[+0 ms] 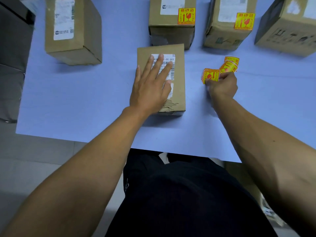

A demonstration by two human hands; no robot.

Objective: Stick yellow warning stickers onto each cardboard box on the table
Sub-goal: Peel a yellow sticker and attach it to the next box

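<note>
A flat cardboard box with a white barcode label lies in the middle of the table. My left hand rests flat on its top, fingers spread, holding nothing. To its right, my right hand pinches a stack of yellow warning stickers just above the table. More yellow stickers lie loose behind that hand. Behind the flat box stand two boxes that carry a yellow sticker: one in the centre and one to its right.
A tall box without a yellow sticker stands at the back left, and another box at the back right. The blue table ends near my body. A dark cabinet stands off its left edge.
</note>
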